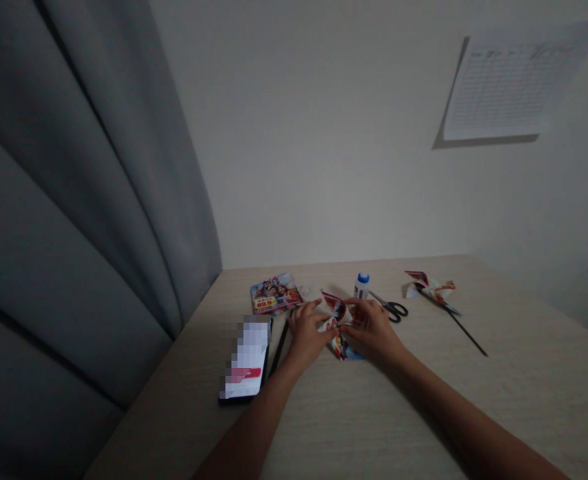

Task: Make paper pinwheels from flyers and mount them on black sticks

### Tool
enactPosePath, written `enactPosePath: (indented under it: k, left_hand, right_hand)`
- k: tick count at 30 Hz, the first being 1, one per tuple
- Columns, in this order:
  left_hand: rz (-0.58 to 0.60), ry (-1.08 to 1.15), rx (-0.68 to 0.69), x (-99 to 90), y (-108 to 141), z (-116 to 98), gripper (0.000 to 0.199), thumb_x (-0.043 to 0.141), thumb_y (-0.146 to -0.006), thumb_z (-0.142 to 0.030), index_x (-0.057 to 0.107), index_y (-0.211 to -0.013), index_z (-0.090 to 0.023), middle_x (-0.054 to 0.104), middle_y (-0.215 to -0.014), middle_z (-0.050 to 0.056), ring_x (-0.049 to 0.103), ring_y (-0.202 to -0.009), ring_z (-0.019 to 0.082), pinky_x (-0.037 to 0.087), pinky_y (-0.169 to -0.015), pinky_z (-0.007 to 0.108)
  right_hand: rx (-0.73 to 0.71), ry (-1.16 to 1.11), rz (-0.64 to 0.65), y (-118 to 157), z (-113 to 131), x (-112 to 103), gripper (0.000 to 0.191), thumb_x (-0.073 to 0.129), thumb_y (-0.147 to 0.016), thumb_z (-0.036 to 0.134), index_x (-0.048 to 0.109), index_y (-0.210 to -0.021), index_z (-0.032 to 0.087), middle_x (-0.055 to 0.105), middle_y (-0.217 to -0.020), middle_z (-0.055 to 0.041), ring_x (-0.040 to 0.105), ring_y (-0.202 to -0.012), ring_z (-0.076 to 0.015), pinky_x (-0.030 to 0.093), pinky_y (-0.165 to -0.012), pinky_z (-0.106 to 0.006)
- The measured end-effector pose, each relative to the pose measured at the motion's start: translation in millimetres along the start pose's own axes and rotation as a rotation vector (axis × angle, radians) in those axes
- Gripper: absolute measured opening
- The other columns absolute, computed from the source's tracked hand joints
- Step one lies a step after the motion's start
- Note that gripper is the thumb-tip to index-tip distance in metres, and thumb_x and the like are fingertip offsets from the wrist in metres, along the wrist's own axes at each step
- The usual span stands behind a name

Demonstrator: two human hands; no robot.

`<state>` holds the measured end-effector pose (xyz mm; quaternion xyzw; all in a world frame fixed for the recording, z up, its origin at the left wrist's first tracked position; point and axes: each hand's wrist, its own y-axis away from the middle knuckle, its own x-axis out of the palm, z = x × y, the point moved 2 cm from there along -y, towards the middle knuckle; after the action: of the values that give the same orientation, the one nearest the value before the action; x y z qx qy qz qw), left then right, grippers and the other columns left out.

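A printed paper pinwheel shape [335,307] with folded, curling blades rests on the table between my hands. On its left side, my left hand [308,333] pinches the paper with thumb and fingers. My right hand [375,331] grips it from the right, its fingertips near the centre. The lower part of the paper shows blue, red and yellow print below the fingertips. Some of the folds are hidden under my fingers. Just behind my right hand stands a glue bottle [361,287] with a blue cap, beside black-handled scissors [397,310].
A phone [247,360] with its screen lit and a black stick [280,347] lie left of my hands. Behind them is a printed leaflet [275,294]. Another pinwheel [431,287] on a black stick lies at the right of the table [524,347]. A grey curtain [99,200] hangs at the left.
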<state>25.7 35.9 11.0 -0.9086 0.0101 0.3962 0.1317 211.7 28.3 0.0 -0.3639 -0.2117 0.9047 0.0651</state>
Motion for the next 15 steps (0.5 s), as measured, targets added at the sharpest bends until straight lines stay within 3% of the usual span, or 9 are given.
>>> enactPosePath:
  k: [7, 15]
  left_hand:
    - [0.000, 0.014, 0.002, -0.2, 0.4, 1.2, 0.026, 0.080, -0.071, -0.026, 0.078, -0.096, -0.026, 0.058, -0.141, 0.005, 0.042, -0.135, 0.032, 0.024, -0.115, 0.055]
    - [-0.003, 0.021, 0.004, 1.4, -0.2, 2.2, 0.021, 0.077, -0.074, -0.031, 0.079, -0.094, -0.025, 0.059, -0.140, 0.006, 0.042, -0.135, 0.033, 0.023, -0.115, 0.057]
  right_hand:
    - [-0.024, 0.012, 0.056, -3.3, 1.5, 1.4, 0.038, 0.077, -0.072, 0.035, 0.075, -0.109, 0.027, 0.068, -0.098, -0.0079, 0.061, -0.099, -0.0280, 0.040, -0.092, -0.047]
    - [-0.030, -0.053, 0.103, -7.6, 6.4, -0.5, 0.019, 0.077, -0.071, 0.033, 0.080, -0.088, 0.026, 0.071, -0.087, -0.0061, 0.062, -0.092, -0.0254, 0.044, -0.086, -0.040]
